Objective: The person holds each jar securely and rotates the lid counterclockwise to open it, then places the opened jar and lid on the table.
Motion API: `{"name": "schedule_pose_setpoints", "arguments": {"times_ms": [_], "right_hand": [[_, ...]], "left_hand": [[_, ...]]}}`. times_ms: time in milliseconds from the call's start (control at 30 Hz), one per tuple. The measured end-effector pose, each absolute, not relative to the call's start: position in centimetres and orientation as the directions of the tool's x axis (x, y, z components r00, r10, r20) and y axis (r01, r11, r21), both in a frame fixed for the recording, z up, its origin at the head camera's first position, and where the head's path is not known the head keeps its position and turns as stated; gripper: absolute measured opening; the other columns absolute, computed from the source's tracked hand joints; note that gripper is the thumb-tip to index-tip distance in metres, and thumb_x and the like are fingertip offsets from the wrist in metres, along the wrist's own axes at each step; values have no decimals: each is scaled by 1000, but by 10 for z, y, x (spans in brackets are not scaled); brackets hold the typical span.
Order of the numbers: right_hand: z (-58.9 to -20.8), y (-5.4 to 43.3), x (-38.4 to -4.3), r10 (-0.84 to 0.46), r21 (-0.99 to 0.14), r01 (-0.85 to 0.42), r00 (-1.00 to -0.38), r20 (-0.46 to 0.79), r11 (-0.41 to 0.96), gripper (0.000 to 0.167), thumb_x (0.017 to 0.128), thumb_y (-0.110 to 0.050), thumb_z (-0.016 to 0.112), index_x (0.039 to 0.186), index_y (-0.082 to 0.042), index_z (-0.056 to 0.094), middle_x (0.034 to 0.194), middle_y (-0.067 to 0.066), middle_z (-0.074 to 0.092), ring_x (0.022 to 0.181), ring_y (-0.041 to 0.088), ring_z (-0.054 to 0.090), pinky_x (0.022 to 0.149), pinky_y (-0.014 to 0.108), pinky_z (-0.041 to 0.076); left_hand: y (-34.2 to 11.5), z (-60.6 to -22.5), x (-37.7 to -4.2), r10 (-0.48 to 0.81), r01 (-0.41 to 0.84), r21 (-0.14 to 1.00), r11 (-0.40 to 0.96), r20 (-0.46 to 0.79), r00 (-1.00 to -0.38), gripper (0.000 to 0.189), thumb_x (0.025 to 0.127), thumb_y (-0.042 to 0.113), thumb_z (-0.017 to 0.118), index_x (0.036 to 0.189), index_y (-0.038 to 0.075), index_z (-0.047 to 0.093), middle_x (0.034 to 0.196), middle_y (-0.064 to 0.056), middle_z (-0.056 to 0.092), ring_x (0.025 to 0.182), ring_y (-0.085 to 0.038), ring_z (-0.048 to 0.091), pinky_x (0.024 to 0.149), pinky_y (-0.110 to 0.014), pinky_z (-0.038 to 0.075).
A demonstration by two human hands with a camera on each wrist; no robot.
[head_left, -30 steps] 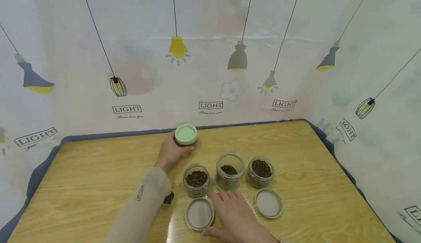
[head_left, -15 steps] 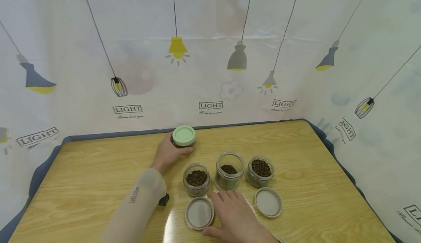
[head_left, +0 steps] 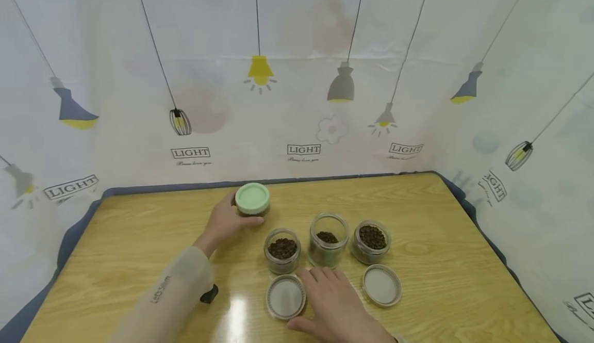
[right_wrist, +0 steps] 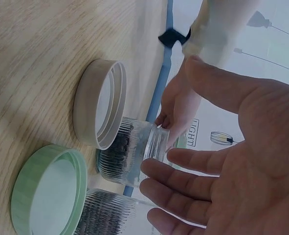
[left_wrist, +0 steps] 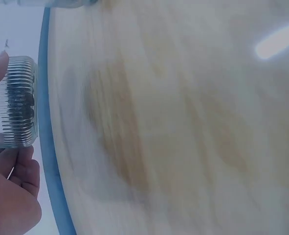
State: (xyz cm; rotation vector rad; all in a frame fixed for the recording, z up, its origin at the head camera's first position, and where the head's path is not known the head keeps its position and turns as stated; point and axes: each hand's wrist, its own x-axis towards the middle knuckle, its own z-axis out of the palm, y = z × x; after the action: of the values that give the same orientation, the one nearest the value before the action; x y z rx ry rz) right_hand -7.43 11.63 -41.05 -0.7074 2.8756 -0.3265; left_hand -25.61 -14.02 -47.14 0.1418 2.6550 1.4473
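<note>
My left hand grips a ribbed glass jar with a pale green lid and dark contents, near the table's back edge. Whether its base touches the wood I cannot tell. To its right stand three open glass jars of coffee beans: a short left one, a taller middle one and a short right one. My right hand is in front of the middle jar, fingers relaxed and holding nothing. A loose lid lies underside up beside its thumb, another lid to its right.
In the right wrist view, a cream lid and a green lid lie near the jars. The wooden table meets a white cloth backdrop printed with lamps. A dark piece sits at my left sleeve.
My left hand has carried the green-lidded jar to the left and a little nearer, away from the open jars. The right hand stays in place. The head view has shifted slightly.
</note>
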Motion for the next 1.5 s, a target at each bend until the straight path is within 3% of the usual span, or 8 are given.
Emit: {"name": "schedule_pose_setpoints", "arguments": {"times_ms": [367, 667, 867, 1067, 1500], "right_hand": [[-404, 111, -78, -460, -293, -418, -883, -89, 860, 78, 76, -65, 69, 132, -15, 51, 122, 4, 62, 114, 25, 58, 94, 47, 48], [-393, 90, -85, -482, -280, -457, -876, -23, 844, 84, 76, -64, 71, 139, -14, 47, 128, 6, 61, 116, 26, 58, 96, 48, 48], [-391, 70, -94, -511, -240, -489, -859, -37, 839, 86, 77, -66, 68, 141, -15, 44, 126, 3, 59, 115, 23, 57, 97, 44, 49], [-388, 52, -100, -515, -207, -499, -856, -30, 841, 83, 78, -67, 67, 139, -16, 43, 125, 3, 58, 114, 21, 56, 90, 42, 51], [-385, 25, -100, -489, -212, -478, -872, -3, 853, 92, 77, -68, 67, 143, -11, 39, 133, 6, 55, 118, 23, 56, 93, 42, 51]], "left_hand": [[-164, -465, -212, 192, 90, 824, 560, -23, -981, 99, 63, 41, 90, 145, 16, 40, 143, -9, 52, 133, -30, 47, 110, -54, 39], [-173, -465, -182, 228, 148, 801, 581, 14, -974, 94, 63, 42, 90, 142, 19, 44, 135, -2, 58, 120, -23, 56, 100, -46, 46], [-179, -466, -166, 252, 185, 793, 580, 41, -967, 93, 62, 39, 91, 140, 20, 46, 129, 2, 61, 110, -18, 56, 94, -40, 44], [-184, -468, -152, 274, 214, 800, 560, 65, -960, 92, 60, 37, 93, 138, 21, 48, 123, 5, 63, 103, -16, 56, 92, -42, 45], [-190, -469, -127, 333, 199, 844, 497, 26, -943, 94, 56, 41, 92, 138, 28, 47, 124, 11, 61, 107, -16, 57, 94, -42, 43]]}}
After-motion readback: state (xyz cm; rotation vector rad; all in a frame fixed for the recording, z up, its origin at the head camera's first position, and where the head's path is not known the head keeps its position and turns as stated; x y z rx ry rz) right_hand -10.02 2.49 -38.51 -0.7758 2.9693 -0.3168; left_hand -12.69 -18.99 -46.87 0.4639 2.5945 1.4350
